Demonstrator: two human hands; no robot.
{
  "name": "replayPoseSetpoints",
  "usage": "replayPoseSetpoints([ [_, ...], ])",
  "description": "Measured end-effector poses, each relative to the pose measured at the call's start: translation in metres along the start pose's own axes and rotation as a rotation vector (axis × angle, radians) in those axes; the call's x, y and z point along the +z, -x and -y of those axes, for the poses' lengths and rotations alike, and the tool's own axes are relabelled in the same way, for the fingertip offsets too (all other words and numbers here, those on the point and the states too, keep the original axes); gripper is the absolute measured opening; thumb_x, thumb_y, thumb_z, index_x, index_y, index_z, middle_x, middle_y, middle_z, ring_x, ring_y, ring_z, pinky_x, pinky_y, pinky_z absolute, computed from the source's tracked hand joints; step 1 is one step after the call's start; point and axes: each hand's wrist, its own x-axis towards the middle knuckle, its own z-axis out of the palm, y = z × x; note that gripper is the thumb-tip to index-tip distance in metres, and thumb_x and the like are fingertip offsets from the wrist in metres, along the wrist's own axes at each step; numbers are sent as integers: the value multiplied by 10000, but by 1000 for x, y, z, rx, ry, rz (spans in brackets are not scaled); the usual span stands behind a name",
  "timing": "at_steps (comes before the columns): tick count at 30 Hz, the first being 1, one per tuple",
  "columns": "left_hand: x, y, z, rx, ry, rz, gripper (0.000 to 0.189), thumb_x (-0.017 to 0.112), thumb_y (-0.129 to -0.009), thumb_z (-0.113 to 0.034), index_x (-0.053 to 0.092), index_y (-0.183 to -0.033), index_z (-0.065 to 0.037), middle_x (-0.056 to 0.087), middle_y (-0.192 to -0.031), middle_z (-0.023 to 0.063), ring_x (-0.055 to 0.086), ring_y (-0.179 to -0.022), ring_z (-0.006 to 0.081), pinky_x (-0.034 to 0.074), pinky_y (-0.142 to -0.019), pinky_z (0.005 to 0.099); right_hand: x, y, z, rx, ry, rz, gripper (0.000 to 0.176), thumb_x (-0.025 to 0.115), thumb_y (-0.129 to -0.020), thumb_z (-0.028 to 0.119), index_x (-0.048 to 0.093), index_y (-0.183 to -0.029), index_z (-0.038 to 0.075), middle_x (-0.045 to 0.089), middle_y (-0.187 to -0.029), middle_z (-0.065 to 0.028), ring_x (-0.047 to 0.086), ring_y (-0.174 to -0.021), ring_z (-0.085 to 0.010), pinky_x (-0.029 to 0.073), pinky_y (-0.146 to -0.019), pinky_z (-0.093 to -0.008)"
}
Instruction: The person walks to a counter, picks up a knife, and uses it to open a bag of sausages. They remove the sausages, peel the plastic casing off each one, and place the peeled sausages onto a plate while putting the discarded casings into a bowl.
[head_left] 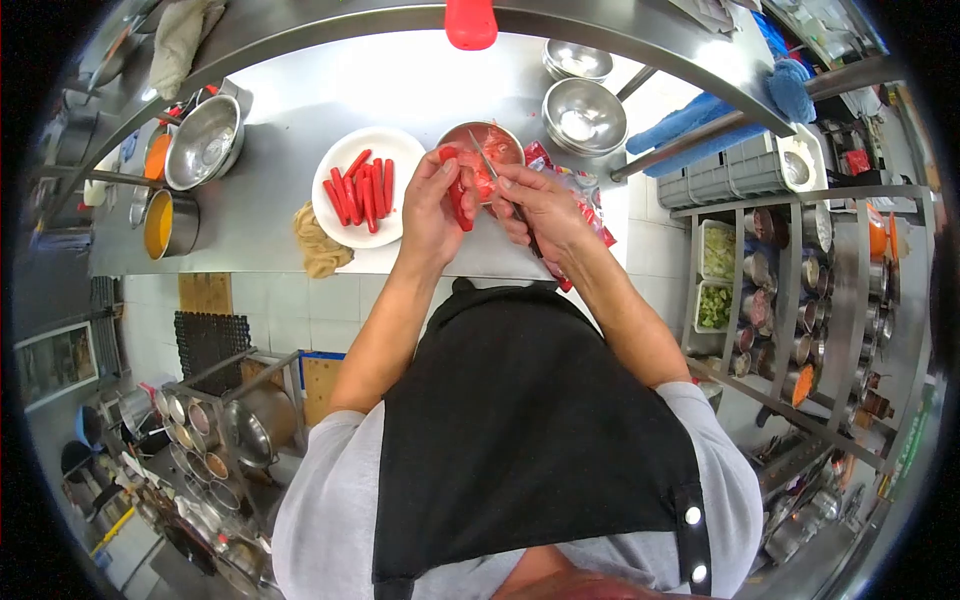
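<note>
Evidently the work in hand is trimming a red pepper piece (458, 196) with a small knife (492, 172), done in the air above the steel table (270, 200) rather than on a board. The left hand (432, 208) has its grip closed around the piece, thumb and fingers pinching it along its sides. The right hand (548, 208) has its grip closed on the knife handle, with the blade reaching out over the piece.

To do this well, the person probably needs a shallow cut, with the blade sliding along the inner face of the flesh. The left thumb should sit behind the edge, never ahead of it. Short strokes look safer than one long pull, since nothing supports the piece from below. Working directly above the steel bowl of red trimmings (497, 140) lets scraps drop into it and not onto the table.

The piece is held just in front of that bowl and to the right of the white plate (398, 150) of finished red strips (362, 190). Its long axis runs away from the person, the far end toward the bowl and the near end toward the wrist, leaning slightly. The knife tip points away too, angled toward the person's left, so that it crosses the piece at a narrow angle. The strips on the plate lie roughly parallel to one another.
</note>
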Motion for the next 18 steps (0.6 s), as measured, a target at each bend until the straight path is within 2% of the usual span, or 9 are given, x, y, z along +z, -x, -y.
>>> replayPoseSetpoints([
  [4, -7, -10, 0, -75, 159, -38, 214, 567, -1117, -255, 616, -1126, -47, 650, -894, 60, 620, -731, 160, 526, -655, 302, 3, -3, -6, 30, 28, -3, 317, 628, -1086, 211, 628, -1372, 75, 576, -818, -11, 469, -574, -117, 329, -479, -271],
  [7, -15, -24, 5, -108, 154, -155, 262, 485, -1142, -294, 607, -1142, -62, 656, -946, 62, 632, -849, 195, 527, -744, 338, 0, -7, -12, 32, 67, -30, 336, 630, -1086, 213, 621, -1391, 72, 575, -814, -10, 475, -577, -115, 335, -478, -273],
  [10, -27, -37, 7, -115, 342, -244, 300, 457, -1151, -323, 615, -1114, -70, 662, -1012, 60, 646, -1006, 235, 526, -880, 404, -7, -12, -21, 40, 107, -42, 365, 624, -1088, 209, 603, -1421, 63, 574, -811, -11, 482, -578, -116, 342, -471, -277],
  [13, -60, -51, 2, -103, 397, -267, 232, 533, -1128, -273, 634, -1102, -66, 668, -1086, 77, 638, -1122, 259, 518, -1003, 430, -11, -12, -22, 48, 84, -85, 391, 611, -1092, 202, 581, -1451, 53, 573, -805, -9, 485, -572, -113, 346, -459, -277],
  [16, -78, -55, -19, 29, 255, -458, 232, 539, -1126, -292, 631, -1117, -79, 665, -1110, 80, 637, -1149, 278, 481, -1064, 475, -24, -14, -17, 5, 72, -108, 405, 596, -1095, 191, 565, -1473, 50, 569, -799, -3, 481, -560, -108, 348, -449, -271],
  [17, -102, -60, -24, 64, 262, -474, 250, 556, -1122, -315, 624, -1145, -76, 660, -1127, 84, 625, -1170, 291, 434, -1124, 513, -29, -17, -14, -18, 74, -109, 408, 591, -1096, 187, 560, -1480, 50, 567, -797, -1, 479, -556, -106, 349, -446, -269],
  [18, -120, -60, -31, 97, 309, -465, 260, 578, -1116, -307, 617, -1179, -58, 658, -1128, 97, 638, -1143, 282, 492, -1079, 485, -33, -21, -13, -18, 87, -119, 404, 583, -1104, 195, 554, -1488, 71, 564, -790, 1, 469, -555, -105, 345, -451, -268],
])
